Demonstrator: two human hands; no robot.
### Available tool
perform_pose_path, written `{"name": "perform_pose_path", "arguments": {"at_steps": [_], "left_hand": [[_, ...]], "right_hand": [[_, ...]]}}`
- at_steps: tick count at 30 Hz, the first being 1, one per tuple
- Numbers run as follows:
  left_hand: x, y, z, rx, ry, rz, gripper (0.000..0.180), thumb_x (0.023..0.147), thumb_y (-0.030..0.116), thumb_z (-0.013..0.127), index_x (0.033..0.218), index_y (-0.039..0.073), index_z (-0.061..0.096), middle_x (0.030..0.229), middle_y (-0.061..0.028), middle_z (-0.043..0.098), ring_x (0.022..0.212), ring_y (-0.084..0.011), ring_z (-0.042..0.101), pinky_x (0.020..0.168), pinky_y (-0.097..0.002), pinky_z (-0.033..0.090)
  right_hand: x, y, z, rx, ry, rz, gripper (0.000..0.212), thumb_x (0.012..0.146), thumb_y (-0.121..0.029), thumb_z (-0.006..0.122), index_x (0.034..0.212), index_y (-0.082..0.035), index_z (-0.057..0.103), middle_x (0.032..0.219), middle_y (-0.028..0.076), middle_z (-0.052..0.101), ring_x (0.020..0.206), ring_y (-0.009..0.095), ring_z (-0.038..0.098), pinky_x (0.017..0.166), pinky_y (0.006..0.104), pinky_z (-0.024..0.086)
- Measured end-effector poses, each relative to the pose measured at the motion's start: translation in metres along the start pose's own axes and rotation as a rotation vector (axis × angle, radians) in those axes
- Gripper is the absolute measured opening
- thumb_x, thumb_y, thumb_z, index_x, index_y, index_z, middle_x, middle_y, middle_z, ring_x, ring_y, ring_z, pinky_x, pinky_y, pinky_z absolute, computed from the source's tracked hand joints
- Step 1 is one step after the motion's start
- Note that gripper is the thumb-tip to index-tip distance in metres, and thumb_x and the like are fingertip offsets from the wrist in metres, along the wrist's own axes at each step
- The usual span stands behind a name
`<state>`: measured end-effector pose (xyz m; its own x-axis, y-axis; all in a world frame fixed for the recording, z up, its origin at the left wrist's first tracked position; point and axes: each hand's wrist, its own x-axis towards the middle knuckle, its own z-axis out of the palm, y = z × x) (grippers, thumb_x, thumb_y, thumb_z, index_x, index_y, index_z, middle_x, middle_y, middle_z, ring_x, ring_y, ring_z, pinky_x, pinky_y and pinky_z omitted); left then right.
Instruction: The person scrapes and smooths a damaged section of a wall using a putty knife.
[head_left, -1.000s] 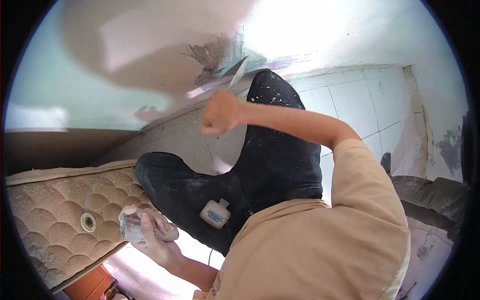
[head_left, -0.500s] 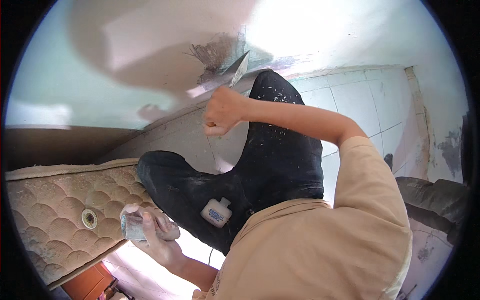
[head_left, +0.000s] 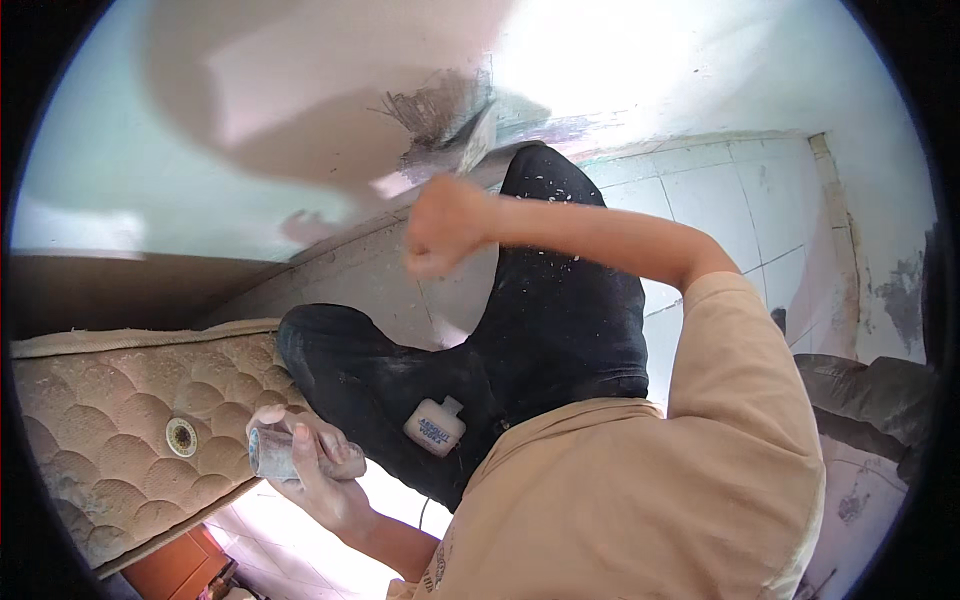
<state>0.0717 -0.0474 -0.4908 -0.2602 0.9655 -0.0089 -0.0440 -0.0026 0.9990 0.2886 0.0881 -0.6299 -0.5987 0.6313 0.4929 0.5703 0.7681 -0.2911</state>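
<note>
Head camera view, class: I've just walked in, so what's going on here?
A person's right hand is closed in a fist, with a flat, pale blade jutting from it toward a dark, rough patch low on the wall. Whether the blade touches the wall is hard to tell. The left hand grips a dusty, pale cylinder near the edge of a quilted mattress. Small white flakes dot the person's dark trousers.

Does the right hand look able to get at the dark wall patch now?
Probably yes: the right hand holds a blade beside the dark wall patch, with nothing visible in the way.
</note>
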Motion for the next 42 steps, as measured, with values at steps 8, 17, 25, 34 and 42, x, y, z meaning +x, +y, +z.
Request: {"name": "perform_pose_path", "arguments": {"at_steps": [8, 17, 25, 34, 42], "left_hand": [[0.0, -0.007, -0.008, -0.026, 0.003, 0.018, 0.026, 0.083, 0.01, 0.057, 0.105, 0.002, 0.044, 0.062, -0.0029, 0.043, 0.047, -0.0073, 0.038, 0.042, -0.0183, 0.029], [0.002, -0.009, -0.007, -0.025, -0.022, 0.027, 0.027, 0.083, 0.01, 0.057, 0.105, 0.003, 0.044, 0.062, -0.0027, 0.043, 0.047, -0.0072, 0.038, 0.042, -0.0187, 0.03], [0.003, -0.008, -0.007, -0.046, -0.042, 0.024, 0.027, 0.083, 0.01, 0.058, 0.105, 0.003, 0.044, 0.061, -0.0023, 0.043, 0.044, -0.0065, 0.036, 0.039, -0.018, 0.029], [0.002, -0.005, -0.007, -0.047, -0.018, 0.001, 0.027, 0.083, 0.01, 0.058, 0.105, 0.003, 0.044, 0.061, -0.0019, 0.043, 0.045, -0.0066, 0.037, 0.04, -0.0179, 0.03], [0.002, -0.005, -0.002, -0.049, -0.059, 0.041, 0.026, 0.083, 0.01, 0.058, 0.104, 0.002, 0.044, 0.061, -0.0024, 0.043, 0.046, -0.0068, 0.038, 0.042, -0.0184, 0.031]], "right_hand": [[0.0, -0.006, -0.003, -0.031, -0.077, 0.008, 0.033, 0.064, -0.034, 0.051, 0.04, -0.011, 0.05, 0.04, 0.012, 0.044, 0.036, 0.03, 0.046, 0.036, 0.0379, 0.034], [-0.005, 0.006, -0.008, -0.012, -0.071, 0.05, 0.034, 0.065, -0.033, 0.051, 0.041, -0.009, 0.05, 0.041, 0.013, 0.045, 0.035, 0.03, 0.044, 0.036, 0.0394, 0.034], [-0.01, -0.015, -0.002, 0.056, -0.078, 0.029, 0.035, 0.065, -0.035, 0.051, 0.04, -0.01, 0.048, 0.041, 0.013, 0.044, 0.034, 0.031, 0.042, 0.036, 0.0384, 0.033], [-0.004, 0.004, -0.007, -0.051, -0.045, 0.144, 0.038, 0.065, -0.036, 0.051, 0.038, -0.01, 0.047, 0.038, 0.012, 0.042, 0.034, 0.031, 0.042, 0.035, 0.0383, 0.031], [-0.011, 0.008, -0.003, -0.035, -0.062, 0.134, 0.038, 0.067, -0.037, 0.05, 0.041, -0.01, 0.049, 0.041, 0.012, 0.045, 0.036, 0.032, 0.044, 0.035, 0.0401, 0.032]]}}
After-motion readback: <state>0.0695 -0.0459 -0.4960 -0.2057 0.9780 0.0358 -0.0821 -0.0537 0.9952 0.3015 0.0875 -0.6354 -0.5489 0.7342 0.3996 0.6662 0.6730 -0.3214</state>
